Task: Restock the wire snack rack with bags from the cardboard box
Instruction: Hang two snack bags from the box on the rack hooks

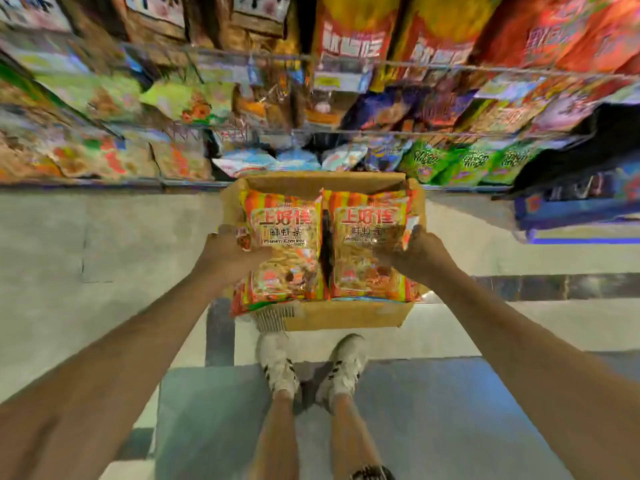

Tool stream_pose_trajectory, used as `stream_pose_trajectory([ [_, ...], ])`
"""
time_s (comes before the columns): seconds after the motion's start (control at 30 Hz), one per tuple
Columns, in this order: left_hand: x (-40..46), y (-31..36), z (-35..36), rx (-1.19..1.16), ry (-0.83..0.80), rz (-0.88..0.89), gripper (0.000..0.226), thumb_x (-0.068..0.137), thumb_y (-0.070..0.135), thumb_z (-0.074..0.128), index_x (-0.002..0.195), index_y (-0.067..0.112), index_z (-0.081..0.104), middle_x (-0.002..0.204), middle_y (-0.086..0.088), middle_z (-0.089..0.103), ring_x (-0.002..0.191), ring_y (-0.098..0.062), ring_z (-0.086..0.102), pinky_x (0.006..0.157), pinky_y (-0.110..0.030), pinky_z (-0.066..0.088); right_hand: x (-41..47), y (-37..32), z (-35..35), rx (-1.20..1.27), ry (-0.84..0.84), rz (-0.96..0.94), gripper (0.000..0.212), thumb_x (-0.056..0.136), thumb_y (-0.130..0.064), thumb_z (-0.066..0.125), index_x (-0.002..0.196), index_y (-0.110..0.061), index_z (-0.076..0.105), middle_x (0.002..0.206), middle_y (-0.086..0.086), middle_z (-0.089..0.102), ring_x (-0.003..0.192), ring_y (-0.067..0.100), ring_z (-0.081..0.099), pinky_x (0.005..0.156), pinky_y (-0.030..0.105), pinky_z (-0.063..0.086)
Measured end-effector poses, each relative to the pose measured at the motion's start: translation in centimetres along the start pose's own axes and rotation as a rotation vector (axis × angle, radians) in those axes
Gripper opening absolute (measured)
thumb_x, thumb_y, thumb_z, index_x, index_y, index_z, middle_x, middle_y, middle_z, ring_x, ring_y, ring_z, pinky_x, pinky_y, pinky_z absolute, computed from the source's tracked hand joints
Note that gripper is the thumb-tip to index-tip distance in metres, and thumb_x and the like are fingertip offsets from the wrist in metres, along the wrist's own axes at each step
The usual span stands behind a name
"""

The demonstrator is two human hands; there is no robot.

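A cardboard box point(349, 315) stands on the floor in front of my feet, below the wire snack rack point(346, 65). Over the box I hold two orange and yellow prawn cracker bags side by side. My left hand point(228, 252) grips the left bag point(287, 244) by its left edge. My right hand point(414, 252) grips the right bag point(363, 244) by its right edge. More bags of the same kind lie under them in the box.
The rack's shelves are packed with snack bags: green ones point(467, 161) at lower right, red and yellow ones point(353, 32) on top. A dark gap point(602, 133) opens at the right. My white shoes point(311, 368) stand just behind the box on grey floor.
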State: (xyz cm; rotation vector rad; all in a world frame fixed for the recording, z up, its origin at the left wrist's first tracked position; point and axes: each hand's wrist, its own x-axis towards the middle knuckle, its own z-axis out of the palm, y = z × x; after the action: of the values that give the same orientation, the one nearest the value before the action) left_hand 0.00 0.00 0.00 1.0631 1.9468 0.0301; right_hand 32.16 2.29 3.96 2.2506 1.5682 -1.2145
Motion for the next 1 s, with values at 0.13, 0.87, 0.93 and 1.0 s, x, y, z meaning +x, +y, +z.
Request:
stream_pose_trajectory([
  [0.13,3.1,-1.7,2.8,-0.188,-0.046,0.020,0.095,0.040,0.082,0.081,0.119,0.030,0.067,0.106,0.012,0.075,0.098,-0.012,0.072,0.092,-0.040,0.057,3.2,1.5,2.1,0.165,0.005,0.004,0.070,0.063,-0.069,0.077,0.116,-0.025,0.065,0.107,-0.002,0.073,0.094,0.022,0.069,0.080,0.034,0.054],
  [0.87,-3.2,4.7,-2.6,-0.324,0.072,0.130,0.054,0.067,0.035,0.091,0.114,0.027,0.067,0.106,0.009,0.074,0.096,-0.016,0.070,0.093,-0.044,0.056,-1.3,0.1,-5.0,0.313,0.061,-0.126,0.058,0.077,-0.050,0.082,0.125,-0.028,0.058,0.110,-0.005,0.070,0.097,0.024,0.069,0.079,0.046,0.062],
  [0.93,-5.4,6.3,-5.0,-0.320,0.080,0.171,0.051,0.069,0.035,0.090,0.113,0.027,0.065,0.105,0.009,0.073,0.097,-0.015,0.069,0.091,-0.040,0.055,-3.5,-0.9,-7.5,0.339,0.094,-0.151,0.052,0.078,-0.048,0.082,0.120,-0.028,0.058,0.102,-0.009,0.069,0.096,0.023,0.069,0.077,0.044,0.061],
  [1.0,-7.9,8.3,-7.7,-0.327,0.095,0.230,0.049,0.071,0.034,0.089,0.113,0.025,0.064,0.101,0.011,0.071,0.091,-0.009,0.067,0.080,-0.031,0.053,-6.0,-2.0,-10.5,0.369,0.127,-0.173,0.045,0.079,-0.045,0.082,0.114,-0.029,0.057,0.097,-0.010,0.068,0.093,0.021,0.070,0.076,0.044,0.061],
])
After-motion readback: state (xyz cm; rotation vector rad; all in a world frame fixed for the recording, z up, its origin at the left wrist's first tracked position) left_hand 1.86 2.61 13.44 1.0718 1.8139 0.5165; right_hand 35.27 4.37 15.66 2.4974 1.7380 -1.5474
